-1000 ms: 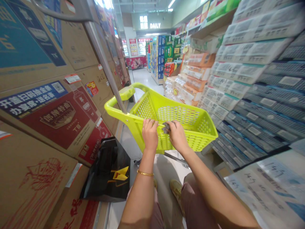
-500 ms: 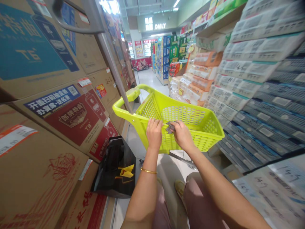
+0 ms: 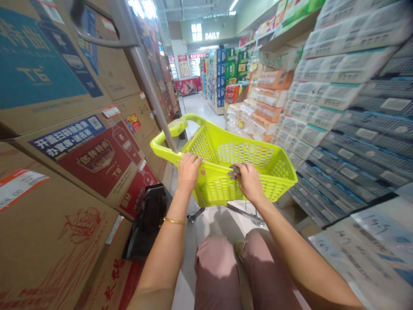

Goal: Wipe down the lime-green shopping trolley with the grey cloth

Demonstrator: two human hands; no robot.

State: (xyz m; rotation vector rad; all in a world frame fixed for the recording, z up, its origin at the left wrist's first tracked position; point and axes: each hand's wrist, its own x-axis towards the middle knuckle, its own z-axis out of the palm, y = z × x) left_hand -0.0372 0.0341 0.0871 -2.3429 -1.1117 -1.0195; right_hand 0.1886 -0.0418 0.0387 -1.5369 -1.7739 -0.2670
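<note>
Aisle (image 3: 196, 104); left grip (image 3: 188, 172) now nearer handle (image 3: 176, 128), curled over basket (image 3: 213, 175); right grip (image 3: 249, 180) round cloth (image 3: 232, 173)

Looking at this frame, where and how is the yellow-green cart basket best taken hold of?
Probably by the near rim, between the left hand and right hand, coming from the person's side with fingers over the top. This long edge of the basket faces the person, and its open top leaves room for fingertips inside.
</note>
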